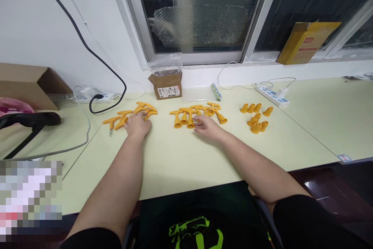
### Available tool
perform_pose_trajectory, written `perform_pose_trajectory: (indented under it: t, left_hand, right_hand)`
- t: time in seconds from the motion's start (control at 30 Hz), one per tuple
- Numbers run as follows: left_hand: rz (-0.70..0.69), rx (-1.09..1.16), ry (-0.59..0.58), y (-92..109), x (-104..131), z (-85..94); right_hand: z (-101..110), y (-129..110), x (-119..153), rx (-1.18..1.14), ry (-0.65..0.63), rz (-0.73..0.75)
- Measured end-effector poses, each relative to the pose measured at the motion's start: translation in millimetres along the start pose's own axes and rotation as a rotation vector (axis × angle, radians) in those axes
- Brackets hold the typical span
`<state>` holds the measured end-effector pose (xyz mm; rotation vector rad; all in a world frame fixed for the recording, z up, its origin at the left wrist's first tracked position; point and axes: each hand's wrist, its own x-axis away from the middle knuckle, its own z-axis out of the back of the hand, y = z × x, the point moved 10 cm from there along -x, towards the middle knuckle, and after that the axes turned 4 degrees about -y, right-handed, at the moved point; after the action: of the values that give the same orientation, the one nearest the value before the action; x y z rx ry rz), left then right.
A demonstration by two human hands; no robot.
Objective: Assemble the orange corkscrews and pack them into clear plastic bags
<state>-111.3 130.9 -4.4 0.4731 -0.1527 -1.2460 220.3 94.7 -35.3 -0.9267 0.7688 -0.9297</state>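
Observation:
Several yellow T-handled corkscrews lie in a loose pile at the left; one corkscrew (111,123) shows its bare metal spiral. Over this pile my left hand (137,125) has its fingers bent down onto a corkscrew handle, the fingertips partly hidden. In the middle lie several corkscrews fitted with flared yellow sleeves, among them a sleeved corkscrew (190,119). My right hand (207,127) is at the near side of this group, its fingers loosely curved and apart beside the sleeved corkscrews, with nothing visible held. Loose yellow sleeves (256,127) form a group farther right.
A small cardboard box (165,84) and a clear plastic bag (198,94) sit by the wall. Power strips (272,95) with cables stand at the back. A black cable (116,76) hangs at the left, near a black stand (35,122). A yellow carton (309,43) leans against the window.

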Motion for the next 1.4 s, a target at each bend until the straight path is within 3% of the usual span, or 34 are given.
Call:
perform_pose_trajectory:
  t: [0.23, 0.43, 0.7, 0.87, 1.0, 1.17, 1.27, 1.4]
  left_hand:
    - [0.033, -0.067, -0.003, -1, -5, -6.4]
    - [0.041, -0.181, -0.076, 0, -13, -21.7]
    - [0.032, -0.015, 0.021, -11, -16, -7.3]
    - [0.092, 0.237, 0.051, -22, -15, 0.6]
    - [0.162, 0.492, 0.142, -39, -15, 7.8]
    - [0.136, 0.719, 0.252, -47, -17, 12.8]
    - [0.104, 0.731, 0.294, -44, -15, 17.4]
    - [0.02, 0.812, 0.304, -27, -8, 21.5]
  right_hand:
    - [5, -9, 2, 0.116, -0.05, 0.113]
    - [6, -19, 4, 0.169, -0.065, 0.191]
    - [21, -35, 9, 0.194, -0.022, 0.212]
    - [50, -41, 12, 0.167, 0.098, 0.205]
    - [78, -37, 13, 0.16, 0.228, 0.182]
    - [135, -27, 26, 0.284, 0.547, 0.135]
    - [166, -12, 37, 0.473, 0.712, -0.01]
    - [186, 26, 43, 0.688, 0.695, -0.392]
